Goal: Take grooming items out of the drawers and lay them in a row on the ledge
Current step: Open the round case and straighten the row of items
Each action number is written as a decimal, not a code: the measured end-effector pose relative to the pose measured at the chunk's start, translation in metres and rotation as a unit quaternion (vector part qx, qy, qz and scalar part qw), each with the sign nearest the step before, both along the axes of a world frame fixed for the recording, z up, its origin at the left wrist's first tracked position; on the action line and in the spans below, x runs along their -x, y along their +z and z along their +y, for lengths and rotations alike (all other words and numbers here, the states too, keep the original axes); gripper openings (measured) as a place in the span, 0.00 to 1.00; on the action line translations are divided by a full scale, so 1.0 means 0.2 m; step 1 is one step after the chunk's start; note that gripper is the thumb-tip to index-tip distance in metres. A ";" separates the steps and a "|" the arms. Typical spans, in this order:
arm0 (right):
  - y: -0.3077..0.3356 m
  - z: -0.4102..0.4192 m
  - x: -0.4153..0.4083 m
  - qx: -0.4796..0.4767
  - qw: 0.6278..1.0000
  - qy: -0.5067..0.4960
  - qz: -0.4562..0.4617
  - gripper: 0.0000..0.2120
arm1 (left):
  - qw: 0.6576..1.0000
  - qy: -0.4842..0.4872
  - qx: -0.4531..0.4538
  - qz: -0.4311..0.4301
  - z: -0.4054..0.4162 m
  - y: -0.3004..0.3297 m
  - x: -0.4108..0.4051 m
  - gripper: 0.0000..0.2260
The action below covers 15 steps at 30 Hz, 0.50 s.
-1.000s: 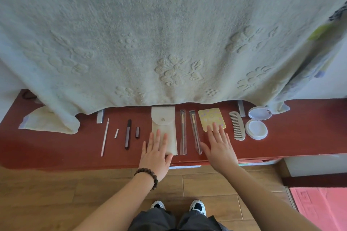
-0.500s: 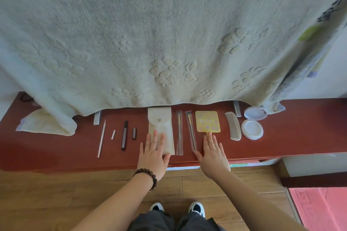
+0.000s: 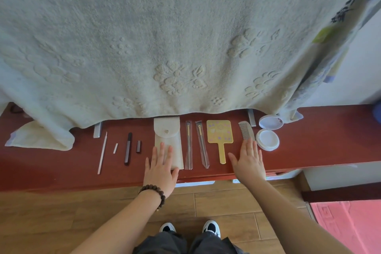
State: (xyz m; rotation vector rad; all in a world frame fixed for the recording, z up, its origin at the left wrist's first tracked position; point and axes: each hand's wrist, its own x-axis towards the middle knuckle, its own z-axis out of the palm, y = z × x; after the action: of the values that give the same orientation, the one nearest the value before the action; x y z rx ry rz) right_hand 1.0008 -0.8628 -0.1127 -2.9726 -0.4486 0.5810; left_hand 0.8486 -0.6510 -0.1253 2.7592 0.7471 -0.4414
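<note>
Ledge [image 3: 319,146] row, nine to three o'clock: stick [image 3: 102,152], pencil [image 3: 127,148], pouch [image 3: 168,142], two brushes [image 3: 188,146], mirror [image 3: 219,134], comb [image 3: 246,132], compact [image 3: 267,139].

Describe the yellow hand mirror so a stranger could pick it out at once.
Start at the long red-brown ledge under the pale hanging towel. Near the row's right end lies the yellow hand mirror, between two slim sleeved brushes and a grey comb. It alone is yellow, square-headed, with a handle pointing toward the person.

My left hand [image 3: 160,168] flat on the white pouch [image 3: 168,140], right hand [image 3: 248,161] flat over the comb's [image 3: 246,133] near end, yellow mirror [image 3: 220,136] right of the pouch, all on the red ledge [image 3: 319,144]
</note>
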 end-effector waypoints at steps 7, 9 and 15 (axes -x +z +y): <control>-0.03 0.01 0.03 0.004 1.000 0.006 0.028 0.36 | 1.000 0.009 0.002 -0.009 -0.02 0.00 0.00 0.31; -0.03 0.03 0.05 0.001 0.999 0.012 0.033 0.36 | 1.000 0.009 0.000 -0.007 -0.02 0.00 0.00 0.31; -0.02 0.08 0.05 -0.012 0.999 -0.007 0.043 0.37 | 1.000 0.015 0.004 -0.005 -0.02 0.00 -0.01 0.30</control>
State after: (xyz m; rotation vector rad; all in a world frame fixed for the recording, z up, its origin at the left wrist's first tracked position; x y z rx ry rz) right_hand 0.9914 -0.8476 -0.1169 -2.9122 -0.4230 0.6938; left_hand 0.8496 -0.6548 -0.1258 2.7363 0.7822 -0.4224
